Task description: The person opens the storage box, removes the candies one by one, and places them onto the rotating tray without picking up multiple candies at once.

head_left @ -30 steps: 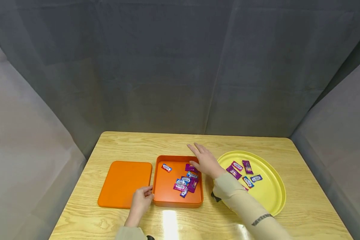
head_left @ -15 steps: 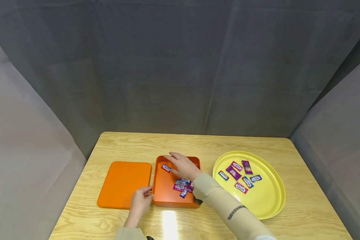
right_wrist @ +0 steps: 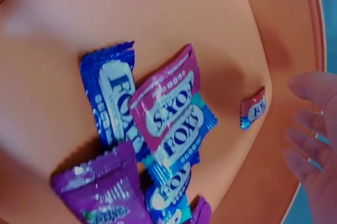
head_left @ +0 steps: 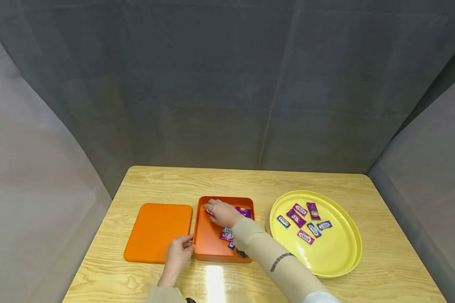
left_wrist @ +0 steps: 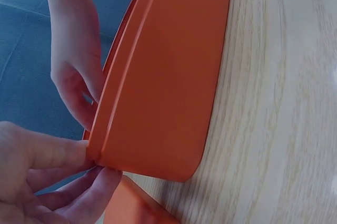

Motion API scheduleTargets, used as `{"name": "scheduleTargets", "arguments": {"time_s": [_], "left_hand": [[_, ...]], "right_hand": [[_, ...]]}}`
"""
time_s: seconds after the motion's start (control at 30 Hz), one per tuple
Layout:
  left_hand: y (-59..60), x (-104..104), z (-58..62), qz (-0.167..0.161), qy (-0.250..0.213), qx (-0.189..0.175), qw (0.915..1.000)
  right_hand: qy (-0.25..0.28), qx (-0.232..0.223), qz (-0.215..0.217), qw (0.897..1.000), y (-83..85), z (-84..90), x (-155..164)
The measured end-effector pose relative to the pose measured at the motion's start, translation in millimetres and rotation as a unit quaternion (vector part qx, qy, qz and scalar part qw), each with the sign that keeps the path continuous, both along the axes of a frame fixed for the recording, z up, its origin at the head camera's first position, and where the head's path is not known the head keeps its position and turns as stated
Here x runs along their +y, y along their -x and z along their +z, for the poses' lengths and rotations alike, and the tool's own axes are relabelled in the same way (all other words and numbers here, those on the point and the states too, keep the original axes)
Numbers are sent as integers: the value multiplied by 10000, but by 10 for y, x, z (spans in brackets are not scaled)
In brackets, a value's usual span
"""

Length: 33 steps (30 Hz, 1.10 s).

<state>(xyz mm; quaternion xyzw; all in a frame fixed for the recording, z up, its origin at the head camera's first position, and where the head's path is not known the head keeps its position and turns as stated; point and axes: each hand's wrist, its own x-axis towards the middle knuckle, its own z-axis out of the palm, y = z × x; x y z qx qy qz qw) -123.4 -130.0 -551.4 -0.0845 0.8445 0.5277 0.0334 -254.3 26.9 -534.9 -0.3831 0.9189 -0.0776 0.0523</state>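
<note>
My left hand point(head_left: 178, 254) pinches the orange box point(head_left: 206, 243) at its near left corner. In the left wrist view, the thumb and curled fingers of that left hand point(left_wrist: 63, 176) meet at the box rim. Inside the box, my right hand point(head_left: 225, 214) reaches down at the far left. Its fingertips are right by a small red-and-blue wrapped candy point(right_wrist: 254, 109), which lies on the box floor near the wall. The right wrist view shows these fingers spread, with nothing between them. Several blue, pink and purple candies point(right_wrist: 168, 103) lie in a pile, partly hidden by the right forearm in the head view.
To the right stands a round yellow tray point(head_left: 337, 252) with several scattered candies, among them a purple one point(head_left: 295, 218). An orange square lid point(head_left: 157, 231) lies left of the box. All of it rests on a wooden table point(head_left: 98, 273), with grey cloth behind and at the sides.
My right hand has moved left from the box's right rim and lowered into the box by the lone red-and-blue candy. The left hand has stayed at the corner.
</note>
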Motion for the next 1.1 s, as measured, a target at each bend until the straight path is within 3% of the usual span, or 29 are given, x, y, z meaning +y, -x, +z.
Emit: {"name": "scheduleTargets", "arguments": {"time_s": [0.37,0.63,0.8,1.1], "left_hand": [[-4,-7,33,-43,-9,48,10000],[-19,-9,24,-48,15,318,9995],[-9,-5,31,-28,-69,108,9999],[-3,0,28,-54,-12,41,10000]], "right_hand": [[-568,-471,-463,9962,9,-67,-95],[-614,-252,-398,9970,38,-142,-115],[-546,-176,-346,9978,46,-177,-133],[-639,-492,-638,9947,13,-104,-172]]}}
